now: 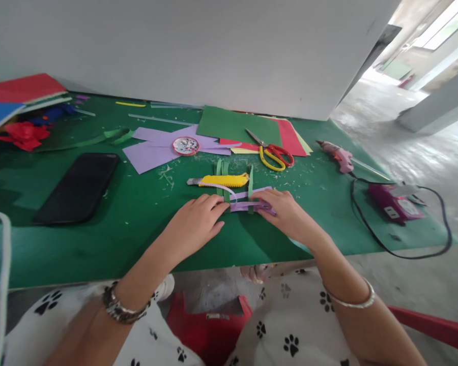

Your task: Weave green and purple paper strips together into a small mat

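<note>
In front of me, green paper strips (pixel 251 178) cross purple paper strips (pixel 243 206) in a small woven piece on the table. My left hand (pixel 198 218) is at its left side, fingertips closed down on a green paper strip (pixel 226 195), with the thumb lower. At the other end, my right hand (pixel 286 211) pinches the purple strips between thumb and fingers. A yellow box cutter (pixel 225 180) lies across the green strips just beyond my hands, its blade end to the left. One thin pale purple strip curls up beside my left fingertips.
Scissors (pixel 270 152) rest by green card (pixel 238 126). Purple paper sheets (pixel 148 155) carry a small round dish (pixel 185 146). A black phone (pixel 78 188) lies left. On the right are a pink glue gun (pixel 338 155), a purple box (pixel 395 203) and a looping cable (pixel 404 256).
</note>
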Tool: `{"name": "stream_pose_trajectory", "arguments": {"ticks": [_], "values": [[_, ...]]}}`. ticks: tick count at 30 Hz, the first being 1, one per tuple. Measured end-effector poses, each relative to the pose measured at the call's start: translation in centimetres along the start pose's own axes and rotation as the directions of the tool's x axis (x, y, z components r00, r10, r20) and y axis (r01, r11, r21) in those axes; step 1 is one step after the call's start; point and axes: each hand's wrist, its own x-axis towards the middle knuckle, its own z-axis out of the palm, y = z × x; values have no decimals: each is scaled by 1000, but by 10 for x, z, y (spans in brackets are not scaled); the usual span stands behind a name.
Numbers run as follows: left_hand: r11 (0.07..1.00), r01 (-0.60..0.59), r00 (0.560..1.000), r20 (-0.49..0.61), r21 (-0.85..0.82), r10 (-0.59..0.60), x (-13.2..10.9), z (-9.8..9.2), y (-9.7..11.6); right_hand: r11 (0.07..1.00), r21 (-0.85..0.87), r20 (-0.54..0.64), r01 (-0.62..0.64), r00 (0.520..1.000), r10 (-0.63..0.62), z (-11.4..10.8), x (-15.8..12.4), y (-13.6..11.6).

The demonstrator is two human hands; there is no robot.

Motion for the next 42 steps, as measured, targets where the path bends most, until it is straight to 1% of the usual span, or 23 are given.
{"name": "stream_pose_trajectory", "arguments": {"ticks": [4, 7, 10, 12, 14, 17, 20, 24, 27, 33, 37, 42], "values": [[1000, -3, 1000, -7, 1, 3, 0, 1, -1, 1000, 12, -35, -24, 999, 24, -4, -1, -4], [1000, -2, 1000, 5, -3, 2, 0, 1, -1, 988, 142, -40, -60, 997, 66, -7, -1, -7], [1000, -2, 1000, 5, 3, 1, 0, 1, -1, 943, 312, -27, -115, 991, 129, -9, -2, -8], [1000, 0, 1000, 0, 11, 0, 0, 1, 0, 921, 365, -38, -137, 986, 162, -9, -2, -7], [1000, -1, 1000, -7, 16, 1, 0, 1, 0, 915, 378, -60, -143, 982, 179, -8, -2, -5], [1000, -6, 1000, -14, 10, 6, 0, 1, -1, 927, 356, -108, -120, 980, 168, -7, -2, -2], [1000, -10, 1000, -17, -8, 10, 0, 0, -1, 955, 283, -137, -93, 981, 136, -5, -1, 2], [1000, -21, 1000, -21, -1, 21, -1, 1, 0, 981, 163, -106, -110, 986, 128, -4, 0, 3], [1000, -21, 999, -27, 9, 21, -3, 0, 0, 990, 103, -80, -97, 991, 105, -4, 0, 2], [1000, -25, 999, -22, 8, 25, -6, 0, -1, 987, 58, -43, -147, 988, 150, -1, 1, 6], [999, -48, 998, -28, 18, 49, -10, 1, -1, 988, 66, -33, -138, 990, 140, 1, 2, 8], [996, -80, 993, -85, 26, 82, -17, 5, -3, 977, 81, 8, -196, 980, 196, -1, 5, 5]]}}
